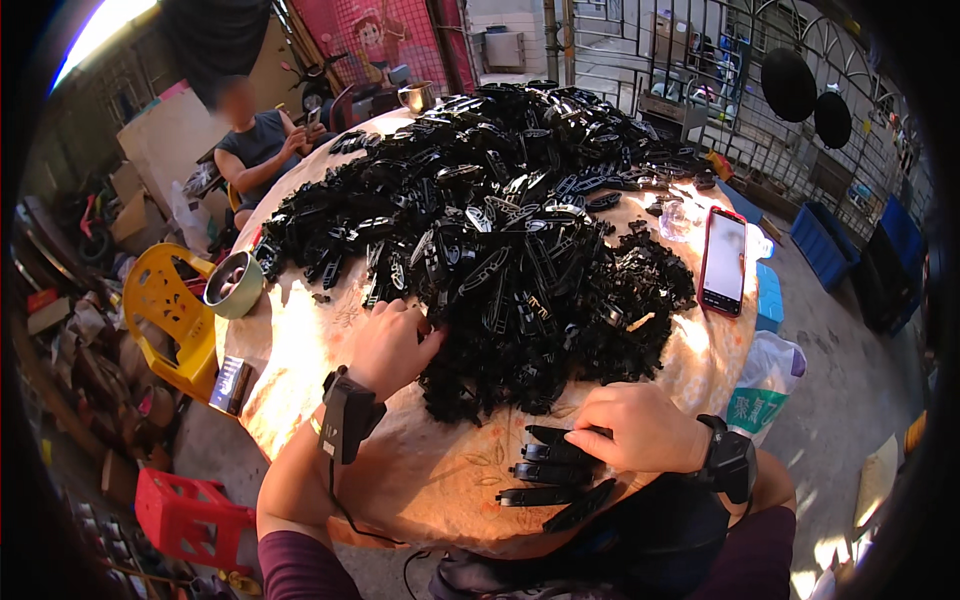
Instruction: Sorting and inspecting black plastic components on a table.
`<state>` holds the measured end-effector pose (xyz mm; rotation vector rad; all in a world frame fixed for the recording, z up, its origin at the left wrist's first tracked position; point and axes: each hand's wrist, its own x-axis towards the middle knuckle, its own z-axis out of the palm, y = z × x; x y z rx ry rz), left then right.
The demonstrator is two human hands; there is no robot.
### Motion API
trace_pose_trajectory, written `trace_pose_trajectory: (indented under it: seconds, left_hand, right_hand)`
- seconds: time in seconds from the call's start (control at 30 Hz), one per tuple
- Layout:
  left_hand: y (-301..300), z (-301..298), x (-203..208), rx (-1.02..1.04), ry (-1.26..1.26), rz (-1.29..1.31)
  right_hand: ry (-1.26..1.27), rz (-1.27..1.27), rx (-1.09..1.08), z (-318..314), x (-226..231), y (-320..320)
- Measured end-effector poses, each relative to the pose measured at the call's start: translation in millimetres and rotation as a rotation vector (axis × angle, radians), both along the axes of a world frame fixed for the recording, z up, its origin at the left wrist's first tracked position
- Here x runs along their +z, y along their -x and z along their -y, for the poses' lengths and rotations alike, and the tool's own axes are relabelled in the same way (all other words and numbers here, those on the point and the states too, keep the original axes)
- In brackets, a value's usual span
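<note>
A big heap of glossy black plastic parts (500,215), many long and oval with cut-outs, covers the middle and far side of the round table. Much smaller black pieces (500,365) form its near edge. My left hand (388,345) is at the heap's near left edge, fingers curled down against the parts; whatever lies in them is hidden. Close to the table's front edge, several long black plastic parts (552,472) lie side by side in a rough row. Over the far end of that row, my right hand (640,428) has its fingers closed on a black plastic part (548,435).
A phone (722,262) in a red case leans at the table's right. A bowl (235,284) and a small box (231,385) are at the left edge, beside a yellow chair (170,310). A red stool (190,515) stands below. Far left, a person (255,150) sits holding a phone.
</note>
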<state>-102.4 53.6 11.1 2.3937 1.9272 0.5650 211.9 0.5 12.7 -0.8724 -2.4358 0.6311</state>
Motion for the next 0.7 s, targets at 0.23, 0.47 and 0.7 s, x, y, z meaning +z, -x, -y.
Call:
trace_pose_trajectory:
  seconds: [0.23, 0.47, 0.7]
  left_hand:
    - [-7.6, -6.0, -10.6, 0.048, -0.036, 0.002]
    - [16.1, -3.8, 0.2, 0.071, -0.178, 0.048]
    - [66.4, 32.0, 51.5, 0.205, -0.115, 0.207]
  right_hand:
    - [-0.112, -0.095, 0.004, 4.2, -5.9, 9.4]
    - [-0.194, -0.092, 0.159, 4.9, -8.9, 14.8]
    - [-0.223, 0.033, 0.295, 28.0, -8.1, 16.8]
